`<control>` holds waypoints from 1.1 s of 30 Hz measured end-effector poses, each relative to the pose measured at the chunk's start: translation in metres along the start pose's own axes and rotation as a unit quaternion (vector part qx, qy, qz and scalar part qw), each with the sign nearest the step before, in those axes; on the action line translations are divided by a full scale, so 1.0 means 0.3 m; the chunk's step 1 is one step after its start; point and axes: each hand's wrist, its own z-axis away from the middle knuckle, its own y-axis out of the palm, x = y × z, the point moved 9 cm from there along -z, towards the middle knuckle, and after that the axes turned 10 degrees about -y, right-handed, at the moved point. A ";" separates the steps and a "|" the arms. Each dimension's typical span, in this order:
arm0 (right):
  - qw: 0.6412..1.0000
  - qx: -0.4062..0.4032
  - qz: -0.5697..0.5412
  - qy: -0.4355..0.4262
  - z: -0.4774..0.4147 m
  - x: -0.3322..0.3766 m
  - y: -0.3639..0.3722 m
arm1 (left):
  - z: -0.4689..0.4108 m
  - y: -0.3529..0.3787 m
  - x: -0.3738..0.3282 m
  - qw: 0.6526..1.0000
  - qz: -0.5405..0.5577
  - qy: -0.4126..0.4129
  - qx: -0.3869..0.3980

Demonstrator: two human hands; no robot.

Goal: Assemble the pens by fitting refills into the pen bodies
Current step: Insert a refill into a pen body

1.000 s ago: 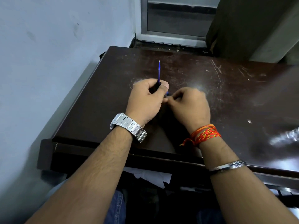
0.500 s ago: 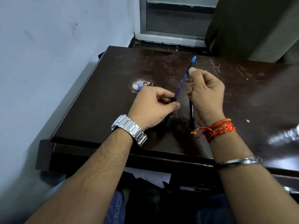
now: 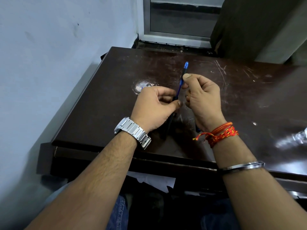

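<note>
My left hand [image 3: 154,107] is shut on a dark pen body [image 3: 168,125] that slants down toward the table's front edge. A thin blue refill [image 3: 179,87] sticks up out of the body's top. My right hand [image 3: 205,100] is just to the right, thumb and fingers pinching a second pen [image 3: 184,68] with a black grip and a blue tip pointing up. That pen's lower end shows below my right wrist. The refill's top reaches up close beside my right thumb; I cannot tell whether they touch.
The scratched dark brown table [image 3: 103,113] stands against a pale wall [image 3: 49,63] on the left, with a window frame [image 3: 174,37] behind. A small blue piece [image 3: 142,88] lies by a white scuff behind my left hand. White paper [image 3: 149,180] lies under the table's front edge.
My right hand rose from beside the left with a second pen, then shifted left and lower toward the refill. The left hand tilted its body and refill to the right.
</note>
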 end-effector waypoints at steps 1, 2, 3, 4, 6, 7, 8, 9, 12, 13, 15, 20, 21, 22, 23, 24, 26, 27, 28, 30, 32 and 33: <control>1.000 0.008 0.002 0.002 0.002 -0.005 0.008 | 0.000 -0.006 -0.005 1.000 0.005 0.006 -0.010; 1.000 0.019 0.010 0.004 0.006 -0.011 0.019 | 0.000 -0.012 -0.011 1.000 0.014 0.012 -0.019; 0.999 0.034 0.022 0.005 0.011 -0.017 0.031 | 0.000 -0.018 -0.015 0.999 0.025 0.017 -0.026; 0.998 0.048 0.030 0.006 0.015 -0.025 0.044 | -0.003 -0.024 -0.016 0.999 0.032 0.020 -0.033; 0.997 0.065 0.026 0.013 0.022 -0.035 0.062 | -0.004 -0.033 -0.015 0.998 0.040 0.022 -0.041; 0.997 0.067 0.019 0.016 0.022 -0.036 0.064 | -0.003 -0.036 -0.014 0.998 0.041 0.022 -0.043; 0.997 0.068 0.013 0.018 0.021 -0.035 0.065 | -0.003 -0.038 -0.014 0.998 0.040 0.023 -0.046; 0.997 0.069 0.010 0.017 0.019 -0.034 0.064 | -0.003 -0.041 -0.014 0.998 0.037 0.024 -0.049; 0.997 0.073 0.014 0.013 0.020 -0.031 0.064 | -0.002 -0.043 -0.015 0.998 0.025 0.030 -0.058; 0.997 0.072 0.016 0.012 0.020 -0.030 0.062 | -0.002 -0.045 -0.015 0.997 0.023 0.031 -0.060; 0.997 0.076 0.021 0.012 0.020 -0.030 0.061 | -0.002 -0.050 -0.015 0.997 0.020 0.034 -0.066; 0.995 0.091 0.027 0.010 0.026 -0.025 0.066 | 0.000 -0.057 -0.021 0.996 0.012 0.042 -0.078; 0.996 0.086 0.023 0.004 0.027 -0.019 0.062 | 0.000 -0.057 -0.022 0.996 0.014 0.044 -0.077; 0.997 0.079 0.013 -0.001 0.027 -0.013 0.057 | 0.001 -0.057 -0.024 0.996 0.018 0.045 -0.075; 0.998 0.069 -0.002 0.000 0.028 -0.009 0.050 | 0.000 -0.056 -0.025 0.996 0.021 0.045 -0.072; 0.998 0.058 -0.017 0.006 0.028 -0.011 0.045 | 0.000 -0.055 -0.026 0.996 0.021 0.045 -0.070; 0.998 0.041 -0.051 0.025 0.029 -0.018 0.044 | 0.000 -0.053 -0.028 0.996 0.011 0.046 -0.071; 0.997 0.032 -0.067 0.031 0.030 -0.020 0.047 | 0.001 -0.053 -0.030 0.996 0.010 0.047 -0.073; 0.996 0.025 -0.084 0.031 0.031 -0.019 0.048 | 0.002 -0.054 -0.028 0.996 0.014 0.046 -0.075; 0.994 0.021 -0.103 0.017 0.034 -0.008 0.049 | 0.004 -0.056 -0.024 0.996 0.025 0.043 -0.078; 0.995 0.025 -0.093 0.008 0.037 0.001 0.048 | 0.004 -0.059 -0.023 0.995 0.022 0.045 -0.082; 0.995 0.024 -0.096 0.015 0.038 0.000 0.047 | 0.003 -0.059 -0.024 0.995 0.017 0.045 -0.083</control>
